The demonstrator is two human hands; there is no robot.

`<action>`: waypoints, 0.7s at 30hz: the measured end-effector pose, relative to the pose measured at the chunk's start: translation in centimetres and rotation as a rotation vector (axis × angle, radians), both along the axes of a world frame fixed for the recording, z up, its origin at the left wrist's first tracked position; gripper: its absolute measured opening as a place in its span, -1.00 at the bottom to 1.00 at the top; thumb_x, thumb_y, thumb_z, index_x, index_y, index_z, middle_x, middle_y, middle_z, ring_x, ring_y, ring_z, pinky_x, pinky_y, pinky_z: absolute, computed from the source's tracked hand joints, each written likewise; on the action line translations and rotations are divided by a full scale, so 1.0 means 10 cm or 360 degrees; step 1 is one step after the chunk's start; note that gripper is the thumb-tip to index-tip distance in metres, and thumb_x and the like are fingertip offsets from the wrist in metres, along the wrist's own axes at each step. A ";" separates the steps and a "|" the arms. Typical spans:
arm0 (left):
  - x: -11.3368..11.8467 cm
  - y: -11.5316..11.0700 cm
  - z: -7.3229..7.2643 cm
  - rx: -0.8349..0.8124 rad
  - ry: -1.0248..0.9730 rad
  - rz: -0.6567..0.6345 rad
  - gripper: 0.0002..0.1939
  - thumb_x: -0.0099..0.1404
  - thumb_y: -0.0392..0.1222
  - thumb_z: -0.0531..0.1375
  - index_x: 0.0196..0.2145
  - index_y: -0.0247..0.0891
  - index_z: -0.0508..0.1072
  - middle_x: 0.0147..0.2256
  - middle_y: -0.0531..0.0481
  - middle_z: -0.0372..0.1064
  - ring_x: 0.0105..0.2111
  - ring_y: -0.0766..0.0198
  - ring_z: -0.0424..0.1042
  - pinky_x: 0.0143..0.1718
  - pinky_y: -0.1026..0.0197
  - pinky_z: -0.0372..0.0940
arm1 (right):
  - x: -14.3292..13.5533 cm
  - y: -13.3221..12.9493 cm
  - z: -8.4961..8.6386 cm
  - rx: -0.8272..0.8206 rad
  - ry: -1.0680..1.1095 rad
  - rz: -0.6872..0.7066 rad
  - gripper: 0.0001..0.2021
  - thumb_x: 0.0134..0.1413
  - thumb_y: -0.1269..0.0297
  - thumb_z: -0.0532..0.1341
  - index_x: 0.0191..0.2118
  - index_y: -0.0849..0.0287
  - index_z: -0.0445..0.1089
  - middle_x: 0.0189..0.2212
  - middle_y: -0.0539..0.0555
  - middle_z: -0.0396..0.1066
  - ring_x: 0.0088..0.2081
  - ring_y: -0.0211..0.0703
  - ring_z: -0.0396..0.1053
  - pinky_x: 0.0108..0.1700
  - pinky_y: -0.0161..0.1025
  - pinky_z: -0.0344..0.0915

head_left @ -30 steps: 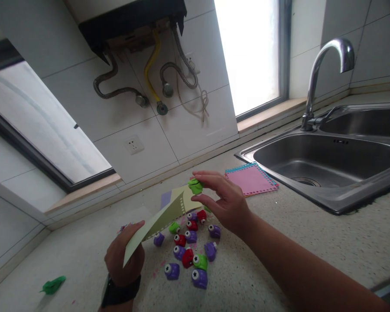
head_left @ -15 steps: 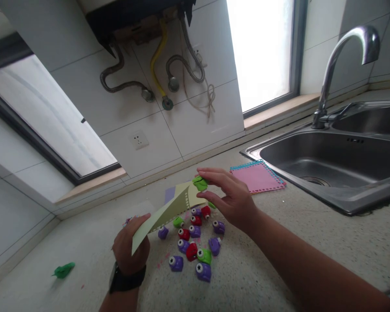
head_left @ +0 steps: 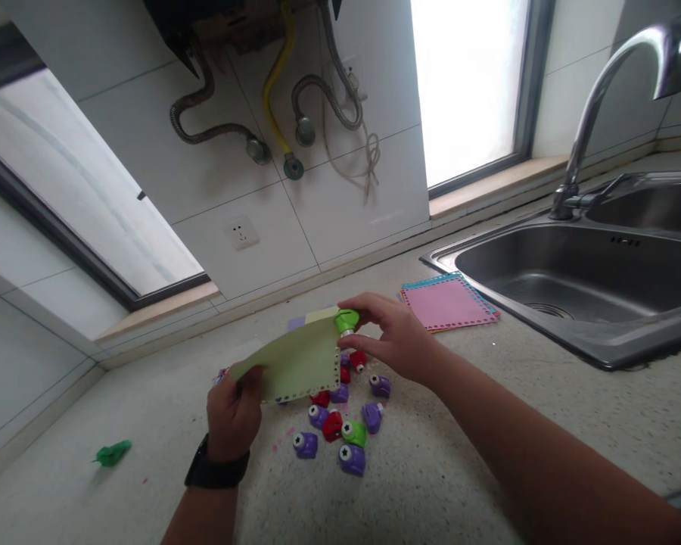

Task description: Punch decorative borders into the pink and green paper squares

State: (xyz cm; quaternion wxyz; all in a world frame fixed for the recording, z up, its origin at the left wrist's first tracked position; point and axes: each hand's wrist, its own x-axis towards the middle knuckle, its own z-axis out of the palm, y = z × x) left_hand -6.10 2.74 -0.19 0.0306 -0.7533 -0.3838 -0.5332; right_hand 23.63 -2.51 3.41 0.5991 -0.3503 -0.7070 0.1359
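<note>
A pale green sheet (head_left: 303, 359) with small holes along its right and lower edges is held up by my left hand (head_left: 234, 409), which pinches its left side. My right hand (head_left: 397, 337) grips a green punch (head_left: 346, 322) between thumb and fingers, at the sheet's upper right corner. Beneath and in front of the sheet, several purple, red and green punches lie on the counter, among them a purple one (head_left: 352, 459) and a red one (head_left: 332, 426). The sheet hides some of them.
A stack of pink and blue punched sheets (head_left: 448, 303) lies by the steel sink (head_left: 545, 265) at the right. A crumpled green item (head_left: 113, 453) is at the far left. Yellowish and purple paper (head_left: 321, 314) lies behind the held sheet. Pink scraps dot the counter.
The sheet has turned and flattened to face me, now covering some punches. The green punch has come to its upper right corner, still in my right hand. The view has shifted slightly.
</note>
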 end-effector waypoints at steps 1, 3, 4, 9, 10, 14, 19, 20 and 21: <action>0.00 0.01 -0.01 -0.0068 -0.0044 -0.0024 -0.73 0.34 -0.07 0.17 -0.38 -0.26 0.57 -0.54 0.02 0.45 -0.58 0.29 0.34 -0.55 0.28 0.25 | 0.01 0.02 -0.01 -0.0062 0.0003 0.0020 -0.61 0.01 0.22 0.41 -0.04 0.19 0.44 -0.20 0.12 0.50 -0.28 -0.18 0.48 -0.14 -0.13 0.45; -0.01 0.04 -0.04 -0.0219 -0.0107 -0.0083 -0.73 0.33 -0.06 0.17 -0.37 -0.27 0.56 -0.54 0.03 0.42 -0.57 0.30 0.31 -0.54 0.28 0.24 | 0.02 0.05 -0.03 -0.0186 0.0004 0.0067 -0.67 0.02 0.22 0.41 -0.09 0.19 0.45 -0.24 0.11 0.51 -0.30 -0.19 0.46 -0.17 -0.14 0.43; -0.01 0.05 -0.04 -0.0298 -0.0131 -0.0120 -0.74 0.32 -0.06 0.18 -0.35 -0.28 0.56 -0.53 0.02 0.43 -0.55 0.30 0.31 -0.52 0.28 0.25 | 0.02 0.06 -0.04 -0.0249 0.0004 0.0089 -0.68 0.02 0.21 0.40 -0.11 0.19 0.46 -0.27 0.10 0.51 -0.30 -0.19 0.45 -0.19 -0.15 0.42; 0.01 0.08 -0.04 -0.0537 -0.0207 -0.0260 -0.72 0.32 -0.04 0.17 -0.26 -0.31 0.56 -0.46 -0.01 0.44 -0.50 0.27 0.33 -0.49 0.26 0.28 | 0.06 0.14 -0.12 -0.0517 -0.0012 0.0104 -0.69 0.02 0.16 0.39 -0.15 0.22 0.46 -0.36 0.06 0.47 -0.36 -0.21 0.37 -0.28 -0.19 0.35; 0.01 0.08 -0.04 -0.0549 -0.0208 -0.0263 -0.71 0.32 -0.03 0.18 -0.27 -0.31 0.56 -0.47 -0.01 0.43 -0.50 0.28 0.32 -0.50 0.27 0.28 | 0.06 0.15 -0.13 -0.0545 -0.0020 0.0109 -0.69 0.03 0.16 0.38 -0.15 0.22 0.46 -0.37 0.05 0.45 -0.37 -0.22 0.36 -0.29 -0.20 0.33; 0.05 0.07 -0.01 -0.0553 -0.0217 -0.0257 -0.68 0.31 0.02 0.18 -0.32 -0.32 0.54 -0.50 0.00 0.41 -0.53 0.28 0.32 -0.52 0.27 0.27 | 0.09 0.20 -0.20 -0.0584 0.0003 0.0180 -0.67 0.06 0.12 0.36 -0.12 0.21 0.45 -0.36 0.03 0.44 -0.37 -0.24 0.34 -0.29 -0.22 0.31; 0.05 0.06 0.01 -0.0585 -0.0213 -0.0291 -0.66 0.31 0.05 0.18 -0.33 -0.31 0.54 -0.54 0.02 0.38 -0.56 0.29 0.30 -0.55 0.28 0.27 | 0.10 0.20 -0.23 -0.0644 -0.0036 0.0267 -0.68 0.06 0.11 0.36 -0.14 0.20 0.45 -0.37 0.03 0.43 -0.37 -0.23 0.36 -0.30 -0.22 0.33; 0.05 0.05 0.01 -0.0605 -0.0216 -0.0300 -0.66 0.31 0.05 0.18 -0.33 -0.31 0.54 -0.54 0.02 0.38 -0.56 0.30 0.30 -0.55 0.28 0.27 | 0.09 0.20 -0.23 -0.0657 -0.0043 0.0287 -0.69 0.06 0.11 0.36 -0.16 0.20 0.44 -0.38 0.02 0.43 -0.38 -0.23 0.36 -0.31 -0.23 0.33; 0.05 0.05 0.01 -0.0628 -0.0225 -0.0312 -0.66 0.31 0.04 0.18 -0.33 -0.32 0.54 -0.54 0.02 0.38 -0.56 0.30 0.30 -0.54 0.28 0.27 | 0.08 0.20 -0.24 -0.0670 -0.0046 0.0306 -0.71 0.06 0.10 0.36 -0.18 0.19 0.44 -0.40 0.02 0.43 -0.39 -0.23 0.36 -0.33 -0.24 0.32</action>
